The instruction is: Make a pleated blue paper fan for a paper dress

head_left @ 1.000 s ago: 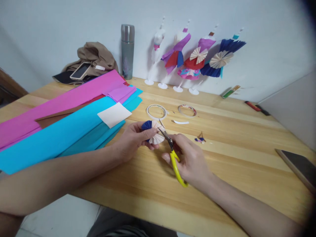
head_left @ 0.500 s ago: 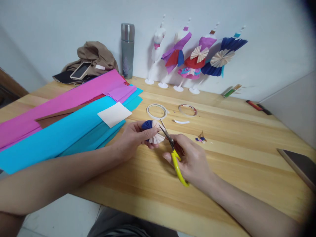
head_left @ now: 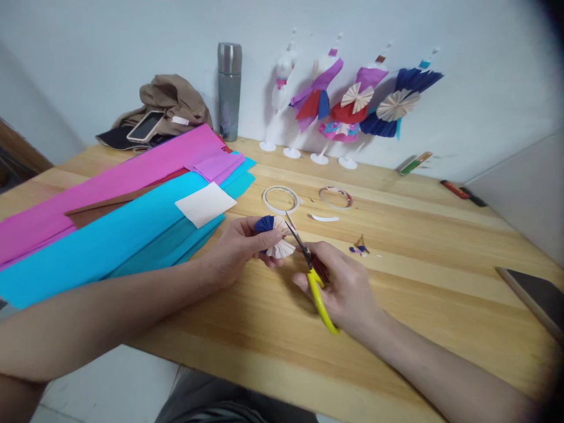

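A small pleated paper rosette (head_left: 281, 249), part navy blue and part cream, is pinched in my left hand (head_left: 247, 244), thumb on top. My right hand (head_left: 346, 282) grips yellow-handled scissors (head_left: 321, 299), fingers in the loops. The blades are parted a little and point away from me, their tips beside the cream pleats. Whether a blade touches the paper I cannot tell. Just beyond the hands lie a white tape roll (head_left: 268, 207) and a reddish tape roll (head_left: 337, 197), with a short white strip (head_left: 325, 218) near them.
Folded pink paper (head_left: 132, 170) and blue paper (head_left: 110, 244) cover the left side, a cream sheet (head_left: 205, 204) on top. Several small dress forms (head_left: 352, 110) in paper outfits line the wall beside a flask (head_left: 229, 97). Paper scraps (head_left: 360, 249) lie right; a dark flat object (head_left: 535, 294) sits farther right.
Almost nothing differs. The whole view has shifted very slightly; both hands keep the same hold on the rosette and the scissors.
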The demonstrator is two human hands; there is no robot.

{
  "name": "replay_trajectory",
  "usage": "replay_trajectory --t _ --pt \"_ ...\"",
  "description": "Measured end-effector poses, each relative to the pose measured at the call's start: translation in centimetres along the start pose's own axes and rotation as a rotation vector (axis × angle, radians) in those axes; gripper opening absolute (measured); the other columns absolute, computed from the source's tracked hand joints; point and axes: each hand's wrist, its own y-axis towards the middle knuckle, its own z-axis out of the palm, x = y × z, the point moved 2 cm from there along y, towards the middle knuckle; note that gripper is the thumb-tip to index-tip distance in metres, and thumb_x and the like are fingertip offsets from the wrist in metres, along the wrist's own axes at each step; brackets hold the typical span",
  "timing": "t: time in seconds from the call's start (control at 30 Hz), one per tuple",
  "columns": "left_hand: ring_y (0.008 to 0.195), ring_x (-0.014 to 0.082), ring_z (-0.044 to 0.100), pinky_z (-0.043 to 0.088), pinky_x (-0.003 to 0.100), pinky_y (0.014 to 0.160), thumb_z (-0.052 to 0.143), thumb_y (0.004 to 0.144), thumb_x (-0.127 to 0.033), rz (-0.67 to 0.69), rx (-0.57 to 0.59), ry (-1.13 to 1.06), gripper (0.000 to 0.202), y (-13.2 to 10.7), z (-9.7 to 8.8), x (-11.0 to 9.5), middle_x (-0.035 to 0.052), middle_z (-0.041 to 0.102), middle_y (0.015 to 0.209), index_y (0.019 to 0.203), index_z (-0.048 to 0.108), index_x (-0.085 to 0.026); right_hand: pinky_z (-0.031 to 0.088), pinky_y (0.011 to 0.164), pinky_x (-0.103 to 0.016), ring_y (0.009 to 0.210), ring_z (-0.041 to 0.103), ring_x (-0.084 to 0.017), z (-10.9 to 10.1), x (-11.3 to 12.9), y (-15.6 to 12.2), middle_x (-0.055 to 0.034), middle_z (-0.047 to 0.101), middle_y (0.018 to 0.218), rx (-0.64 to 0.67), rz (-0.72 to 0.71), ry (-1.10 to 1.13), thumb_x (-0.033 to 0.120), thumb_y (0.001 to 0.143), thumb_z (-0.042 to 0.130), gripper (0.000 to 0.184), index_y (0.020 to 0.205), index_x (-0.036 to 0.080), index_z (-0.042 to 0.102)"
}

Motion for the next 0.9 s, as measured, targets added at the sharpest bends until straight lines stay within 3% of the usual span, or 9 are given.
replay_trajectory --t 0.33,0.6,0.9 --pt "0.054 0.0126 0.063 0.048 0.024 0.053 0.085 0.063 -0.043 -0.001 -0.020 0.009 0.036 -0.03 0.00 -0.15 0.0024 0.068 0.065 0.075 0.069 -0.012 0.038 0.046 -0.023 0.050 0.047 -0.012 -0.02 -0.06 -0.14 0.0021 0.052 0.061 -0.016 -0.009 -0.020 0.041 0.095 0.056 0.028 0.098 0.014 0.063" --pt "0.053 0.0128 0.063 0.048 0.024 0.052 0.085 0.062 -0.044 0.002 -0.025 0.026 0.037 0.15 -0.10 -0.23 0.0017 0.067 0.063 0.074 0.069 -0.013 0.041 0.049 -0.023 0.050 0.051 -0.012 -0.05 -0.39 -0.31 0.0009 0.054 0.059 -0.011 0.015 -0.019 0.051 0.096 0.053 0.039 0.093 0.014 0.065" --pt "0.054 0.0130 0.062 0.046 0.024 0.051 0.084 0.064 -0.044 0.001 -0.020 0.020 0.035 0.26 -0.18 -0.13 0.0019 0.067 0.064 0.076 0.069 -0.014 0.034 0.044 -0.023 0.045 0.041 -0.010 -0.64 -0.26 -0.34 0.0052 0.046 0.055 0.014 0.105 -0.007 0.047 0.096 0.052 0.031 0.085 0.019 0.058"
